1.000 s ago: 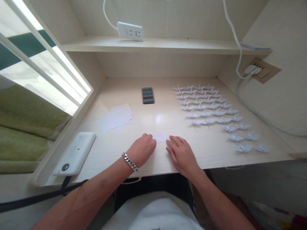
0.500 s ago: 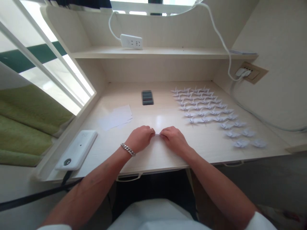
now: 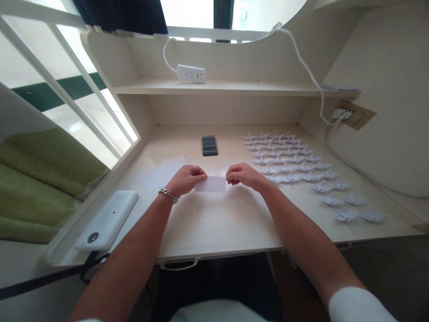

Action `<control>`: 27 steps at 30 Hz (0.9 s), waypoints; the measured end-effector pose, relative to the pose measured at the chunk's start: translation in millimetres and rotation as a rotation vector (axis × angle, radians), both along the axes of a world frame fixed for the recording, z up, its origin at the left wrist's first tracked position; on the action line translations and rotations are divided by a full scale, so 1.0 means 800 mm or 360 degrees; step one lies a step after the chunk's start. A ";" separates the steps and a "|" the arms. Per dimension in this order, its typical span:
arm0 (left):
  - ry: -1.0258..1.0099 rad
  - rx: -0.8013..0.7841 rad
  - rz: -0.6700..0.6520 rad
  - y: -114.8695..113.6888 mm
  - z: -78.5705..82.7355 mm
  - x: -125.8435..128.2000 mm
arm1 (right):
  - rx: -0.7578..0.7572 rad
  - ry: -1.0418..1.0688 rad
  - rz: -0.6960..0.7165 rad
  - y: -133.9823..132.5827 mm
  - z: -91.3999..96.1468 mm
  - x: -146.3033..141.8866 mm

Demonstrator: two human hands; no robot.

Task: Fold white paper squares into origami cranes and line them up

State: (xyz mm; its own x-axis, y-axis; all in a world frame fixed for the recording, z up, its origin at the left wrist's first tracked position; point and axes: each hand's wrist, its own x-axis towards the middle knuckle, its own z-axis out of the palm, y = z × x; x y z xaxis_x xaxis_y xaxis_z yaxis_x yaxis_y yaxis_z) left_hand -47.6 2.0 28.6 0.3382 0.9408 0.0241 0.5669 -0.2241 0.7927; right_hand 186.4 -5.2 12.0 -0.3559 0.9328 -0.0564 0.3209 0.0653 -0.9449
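Observation:
A small white sheet of paper, rectangular and probably folded, is held up between my hands above the desk. Pinched on its upper left part is my left hand, with a ring on a finger and a chain bracelet at the wrist. My right hand has its fingers closed at the sheet's right edge. Left of my hands, loose white paper sheets lie on the desk, partly behind my left hand. To the right stand rows of folded white paper cranes.
Beyond my hands lies a dark, blurred-out object. A white box-shaped device sits at the desk's left edge. A power strip rests on the shelf. A white cable runs down to the wall socket.
The paper has come up from the desk and now shows a broad face instead of a thin edge. My hands have moved apart. The view has tilted up slightly.

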 end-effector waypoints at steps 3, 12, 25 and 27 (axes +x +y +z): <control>-0.0057 -0.0032 0.0042 0.006 0.000 -0.004 | -0.0056 0.0140 -0.0154 0.004 -0.005 0.002; -0.0123 -0.0215 -0.0129 0.027 0.015 -0.008 | 0.0157 0.0039 -0.0209 0.024 -0.020 -0.018; -0.0348 -0.0216 0.0069 0.026 -0.019 0.010 | -0.0182 0.0596 -0.0474 0.011 -0.026 -0.024; -0.0440 -0.0231 0.0120 0.023 -0.019 0.005 | -0.0312 0.0633 -0.0414 0.007 -0.023 -0.024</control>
State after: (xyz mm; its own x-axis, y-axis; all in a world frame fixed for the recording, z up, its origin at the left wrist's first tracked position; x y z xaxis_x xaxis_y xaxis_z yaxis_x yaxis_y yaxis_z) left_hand -43.9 20.7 13.6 0.2669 0.9632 -0.0309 0.3363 -0.0630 0.9396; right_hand 167.1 0.4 -6.3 -0.1429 0.9789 -0.1463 -0.0840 -0.1593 -0.9837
